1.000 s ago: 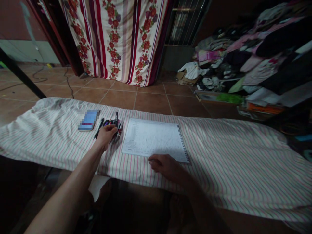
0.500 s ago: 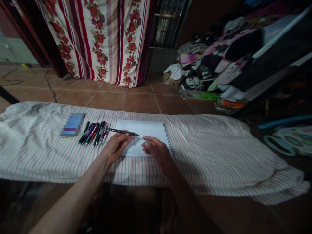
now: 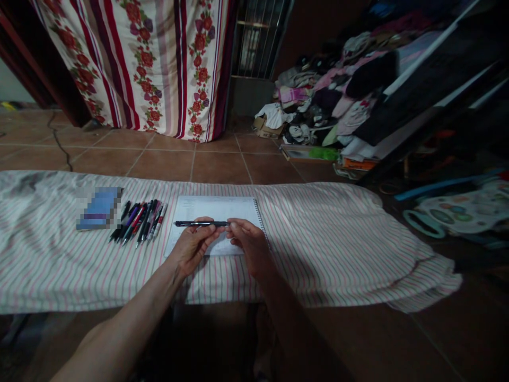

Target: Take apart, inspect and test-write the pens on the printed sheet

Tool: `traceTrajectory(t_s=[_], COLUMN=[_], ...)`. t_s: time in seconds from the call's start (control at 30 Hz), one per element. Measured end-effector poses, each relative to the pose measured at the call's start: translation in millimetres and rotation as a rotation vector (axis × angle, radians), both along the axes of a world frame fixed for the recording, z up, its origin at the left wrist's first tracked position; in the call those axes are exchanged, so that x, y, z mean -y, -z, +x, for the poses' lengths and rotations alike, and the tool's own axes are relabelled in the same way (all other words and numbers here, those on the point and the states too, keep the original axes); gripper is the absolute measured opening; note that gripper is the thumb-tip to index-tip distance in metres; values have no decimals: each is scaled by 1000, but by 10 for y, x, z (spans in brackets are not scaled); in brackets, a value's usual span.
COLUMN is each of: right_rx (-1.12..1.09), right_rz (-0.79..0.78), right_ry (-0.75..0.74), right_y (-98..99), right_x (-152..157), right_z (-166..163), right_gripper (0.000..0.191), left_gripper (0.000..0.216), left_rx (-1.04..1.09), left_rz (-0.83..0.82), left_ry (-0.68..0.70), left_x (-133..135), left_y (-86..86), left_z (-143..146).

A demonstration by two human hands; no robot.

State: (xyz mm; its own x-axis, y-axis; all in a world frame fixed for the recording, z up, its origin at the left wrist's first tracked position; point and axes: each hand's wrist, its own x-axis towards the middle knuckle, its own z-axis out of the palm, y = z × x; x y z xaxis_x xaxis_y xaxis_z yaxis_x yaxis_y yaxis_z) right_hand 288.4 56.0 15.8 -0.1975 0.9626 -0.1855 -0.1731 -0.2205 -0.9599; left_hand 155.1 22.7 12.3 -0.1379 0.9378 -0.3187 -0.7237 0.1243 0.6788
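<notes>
A black pen (image 3: pixel 191 223) lies level in the air above a spiral notebook (image 3: pixel 220 208) that rests on a striped cloth (image 3: pixel 330 249). My left hand (image 3: pixel 192 247) pinches the pen near its middle. Fingers of my right hand (image 3: pixel 247 245) are closed on the pen's right end. Both hands hover over the notebook's near edge. A row of several pens (image 3: pixel 139 220) lies on the cloth just left of the notebook.
A blurred blue flat object (image 3: pixel 98 208) lies left of the pens. Beyond the cloth are brown floor tiles (image 3: pixel 222 164), a floral curtain (image 3: pixel 159 63) and a heap of clothes (image 3: pixel 342 95) at the right. A cable (image 3: pixel 59 143) runs along the floor.
My left hand took a black pen from the row and carried it over the notebook. My right hand came up from the cloth edge and closed on the pen's right end.
</notes>
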Motion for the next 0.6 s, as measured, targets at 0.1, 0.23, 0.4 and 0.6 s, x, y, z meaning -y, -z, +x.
traceTrajectory(t_s=[0.1,0.23,0.4,0.6], right_rx=[-7,-8,-51,-137], right_rz=[-33,-60,-102,-181], right_ry=[8,38,24,11], right_y=[-11,0,24,34], right_x=[6,2,-21,-31], right_z=[-3,-15,2,12], right_gripper=[33,33,33,32], left_gripper=[16,16,16,16], left_rx=[-22,-21,-2,-28], left_rz=[10,15,7,0], left_ry=[6,-4,-19,-47], left_x=[8,23,36,16], left_y=[-8,-17,-24,-7], left_z=[19,34,68,117])
